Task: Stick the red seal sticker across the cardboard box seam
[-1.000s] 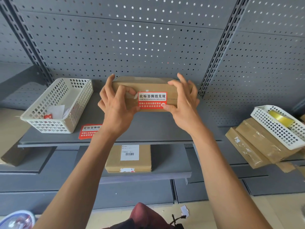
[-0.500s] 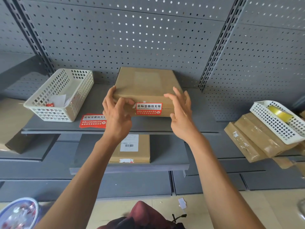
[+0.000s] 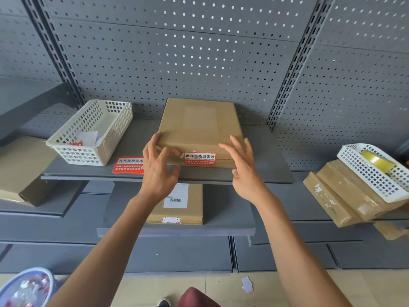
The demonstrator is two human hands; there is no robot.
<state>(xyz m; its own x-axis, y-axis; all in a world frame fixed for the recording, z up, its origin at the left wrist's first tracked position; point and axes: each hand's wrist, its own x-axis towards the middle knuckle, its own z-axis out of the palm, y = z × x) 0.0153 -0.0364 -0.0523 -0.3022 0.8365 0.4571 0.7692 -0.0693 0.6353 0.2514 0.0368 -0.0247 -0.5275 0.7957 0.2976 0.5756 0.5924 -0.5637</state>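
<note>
A flat brown cardboard box lies on the grey upper shelf. A red seal sticker with white Chinese text is stuck on its near side face, across the seam. My left hand is at the box's near left corner, fingers spread, fingertips touching the edge. My right hand hovers at the near right corner, fingers apart, holding nothing.
Spare red stickers lie on the shelf left of the box, beside a white basket. A labelled box sits on the lower shelf. Taped boxes and a second basket with a tape roll are at the right.
The box was tipped up in both hands, then laid flat on the shelf. Both hands have loosened and opened, the right one drawing away from the box.
</note>
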